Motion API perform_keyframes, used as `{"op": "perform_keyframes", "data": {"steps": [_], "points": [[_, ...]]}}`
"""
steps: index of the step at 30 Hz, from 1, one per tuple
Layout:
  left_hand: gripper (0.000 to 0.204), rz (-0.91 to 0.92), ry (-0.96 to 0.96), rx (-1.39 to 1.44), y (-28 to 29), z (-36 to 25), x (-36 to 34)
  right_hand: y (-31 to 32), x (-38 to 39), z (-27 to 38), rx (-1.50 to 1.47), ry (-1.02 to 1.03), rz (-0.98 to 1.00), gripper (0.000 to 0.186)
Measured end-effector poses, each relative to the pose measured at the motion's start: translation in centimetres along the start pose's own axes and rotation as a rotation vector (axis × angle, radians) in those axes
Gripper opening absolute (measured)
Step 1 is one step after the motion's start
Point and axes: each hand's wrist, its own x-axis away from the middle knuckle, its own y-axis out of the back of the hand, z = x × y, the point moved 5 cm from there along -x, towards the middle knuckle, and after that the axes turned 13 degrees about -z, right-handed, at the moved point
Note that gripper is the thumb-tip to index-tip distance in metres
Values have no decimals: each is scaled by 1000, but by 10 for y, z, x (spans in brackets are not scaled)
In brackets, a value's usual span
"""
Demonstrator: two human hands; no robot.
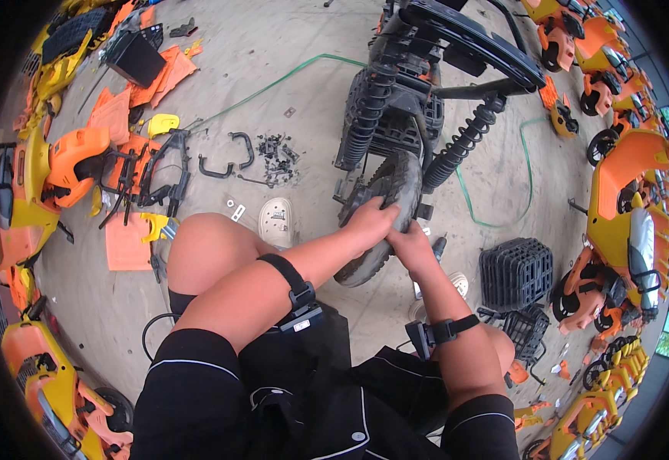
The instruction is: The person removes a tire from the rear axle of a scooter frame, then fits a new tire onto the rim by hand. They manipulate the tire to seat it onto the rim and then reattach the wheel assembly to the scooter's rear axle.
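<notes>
Head view: the left hand (370, 220) lies spread on the tread of the scooter's rear tyre (384, 211), fingers pressed against the rubber; the right hand (410, 244) clasps the same tyre just beside it. The tyre stands on the concrete floor (288, 46) between two black shock absorbers (463, 142). Loose black brackets (227, 157) lie well apart.

The black, treaded rear tyre (384, 211) stands upright under the stripped scooter frame, between 2 black shock absorbers.
</notes>
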Motion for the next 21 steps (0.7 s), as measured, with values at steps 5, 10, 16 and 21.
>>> {"op": "perform_keyframes", "data": {"steps": [5, 10, 16, 21], "points": [[54, -186, -76, -41, 7, 2, 11, -8, 17, -2, -183, 10, 20, 80], [63, -150, 87, -240, -1, 16, 27, -22, 37, -42, -35, 63, -10, 86], [68, -147, 69, -285, -3, 13, 41, -17, 32, -37, 259, 330, 38, 84], [65, -187, 46, -296, -5, 7, 35, -11, 12, -28, 267, 330, 135, 88]]}}
